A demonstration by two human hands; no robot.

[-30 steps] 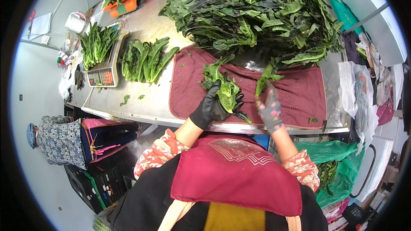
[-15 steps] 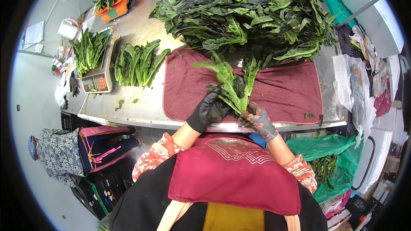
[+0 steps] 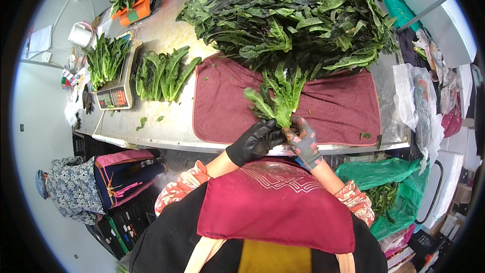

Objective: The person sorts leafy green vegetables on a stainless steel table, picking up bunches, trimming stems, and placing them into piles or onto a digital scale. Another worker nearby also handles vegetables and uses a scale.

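A small bunch of leafy greens (image 3: 281, 98), long like romaine leaves, stands between my hands with its leaf tips pointing away from me. My left hand (image 3: 256, 140), in a black glove, is closed around the lower left side of the bunch. My right hand (image 3: 304, 140), in a grey patterned glove, pinches the stem end from the right. Beneath the bunch lies a maroon towel (image 3: 338, 114) along the table's near edge. Beyond it rises a large heap of the same greens (image 3: 293, 15).
Left of the towel, a loose pile of greens (image 3: 164, 75) lies on the metal table (image 3: 166, 124). A digital scale (image 3: 115, 97) holds another bunch (image 3: 106, 60). An orange scale tray (image 3: 144, 5) sits farther back. At lower right hangs a green bag (image 3: 384, 172) with leaves. A co-worker (image 3: 70, 184) stands left.
Both hands have drawn the bunch slightly nearer to me and lower. My left hand has slid right, closer to the stem end, and the leaves have gathered more tightly.
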